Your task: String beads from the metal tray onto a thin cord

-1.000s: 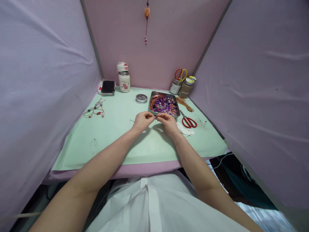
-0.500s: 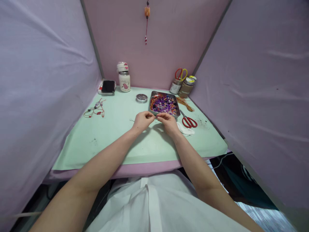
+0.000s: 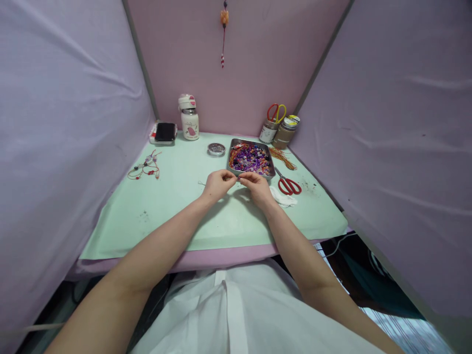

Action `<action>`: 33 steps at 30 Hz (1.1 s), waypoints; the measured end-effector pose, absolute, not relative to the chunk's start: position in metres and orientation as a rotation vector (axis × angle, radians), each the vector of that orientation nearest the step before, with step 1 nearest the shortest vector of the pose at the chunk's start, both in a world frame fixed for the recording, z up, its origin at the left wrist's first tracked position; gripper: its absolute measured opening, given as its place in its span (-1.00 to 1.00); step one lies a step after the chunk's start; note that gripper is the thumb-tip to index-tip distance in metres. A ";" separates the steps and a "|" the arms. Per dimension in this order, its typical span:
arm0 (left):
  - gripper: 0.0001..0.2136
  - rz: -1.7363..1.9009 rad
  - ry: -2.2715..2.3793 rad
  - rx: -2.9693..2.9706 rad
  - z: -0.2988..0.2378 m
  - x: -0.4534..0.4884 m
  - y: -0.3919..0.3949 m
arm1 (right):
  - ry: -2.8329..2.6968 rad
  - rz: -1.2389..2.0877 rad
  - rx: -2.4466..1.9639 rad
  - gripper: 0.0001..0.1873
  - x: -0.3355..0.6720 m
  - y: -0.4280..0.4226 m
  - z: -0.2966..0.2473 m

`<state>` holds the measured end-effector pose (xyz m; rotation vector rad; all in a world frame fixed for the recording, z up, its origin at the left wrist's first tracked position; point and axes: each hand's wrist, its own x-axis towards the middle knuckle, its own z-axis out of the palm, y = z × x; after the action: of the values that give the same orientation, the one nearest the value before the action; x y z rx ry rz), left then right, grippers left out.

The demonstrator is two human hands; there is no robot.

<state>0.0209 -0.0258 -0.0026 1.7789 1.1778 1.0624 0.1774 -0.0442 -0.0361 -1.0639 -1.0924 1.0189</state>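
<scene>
My left hand (image 3: 217,185) and my right hand (image 3: 258,189) meet over the pale green mat (image 3: 177,211), fingertips pinched together just in front of a metal tray (image 3: 231,156) full of purple and orange beads (image 3: 250,159). What the pinched fingers hold is too small to make out; a thin thread end (image 3: 201,184) pokes out left of my left hand. A white scrap (image 3: 283,198) lies beside my right hand.
Red scissors (image 3: 288,186) and orange cords (image 3: 282,157) lie right of the tray. Two jars (image 3: 279,132), one with scissors in it, stand at the back right. A small round tin (image 3: 216,149), a white bottle (image 3: 189,119), a phone (image 3: 164,132) and beaded strings (image 3: 145,167) sit left. Fabric walls close in.
</scene>
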 end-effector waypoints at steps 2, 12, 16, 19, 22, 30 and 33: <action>-0.89 1.065 1.169 1.779 -0.003 0.021 -0.025 | -1.096 1.022 -1.059 -0.76 0.177 -0.044 -0.036; -0.85 1.053 1.126 1.768 -0.004 0.021 -0.026 | -1.111 0.999 -1.084 -0.74 0.177 -0.044 -0.036; -0.85 1.056 1.122 1.750 -0.004 0.021 -0.026 | -1.091 0.994 -1.074 -0.72 0.177 -0.044 -0.037; -0.87 1.047 1.117 1.750 -0.005 0.021 -0.025 | -1.085 1.001 -1.063 -0.72 0.178 -0.044 -0.037; -0.88 1.049 1.111 1.767 -0.007 0.021 -0.024 | -1.090 0.999 -1.078 -0.72 0.178 -0.043 -0.038; -0.88 1.049 1.108 1.766 -0.005 0.021 -0.026 | -1.094 1.003 -1.066 -0.74 0.178 -0.043 -0.038; -0.88 1.045 1.108 1.768 -0.004 0.021 -0.027 | -1.104 0.992 -1.083 -0.71 0.177 -0.044 -0.037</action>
<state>0.0215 -0.0269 -0.0039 1.7678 1.1078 1.0452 0.1774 -0.0439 -0.0371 -1.0830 -1.1038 0.9919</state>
